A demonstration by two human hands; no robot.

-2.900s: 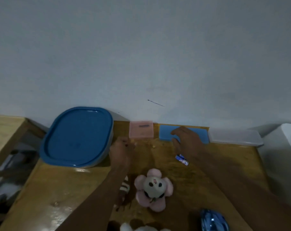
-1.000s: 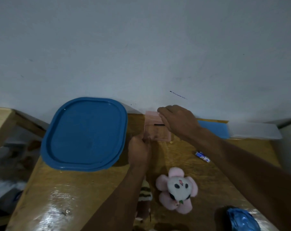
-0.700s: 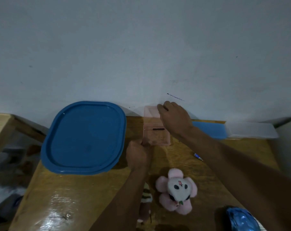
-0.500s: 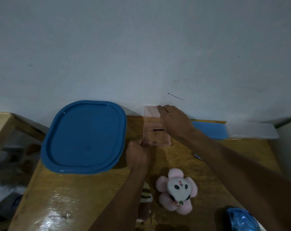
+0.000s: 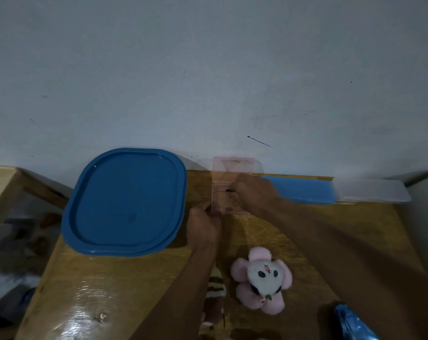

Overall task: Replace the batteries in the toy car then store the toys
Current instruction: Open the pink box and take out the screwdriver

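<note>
**Tool lies crosswise in the case, at my right fingertips**

My left hand [image 5: 203, 227] grips the near left corner of the pink case [image 5: 224, 204], whose lid [image 5: 232, 164] stands open against the wall. My right hand [image 5: 253, 192] reaches in from the right, fingertips at a thin dark tool [image 5: 226, 190], a screwdriver I think. It lies left to right across the case, dark end towards those fingers, so the right hand is the nearer one. I cannot tell whether it pinches the tool yet. The car [image 5: 350, 322] sits well apart, at the near right of the surface [image 5: 134, 278]
</note>
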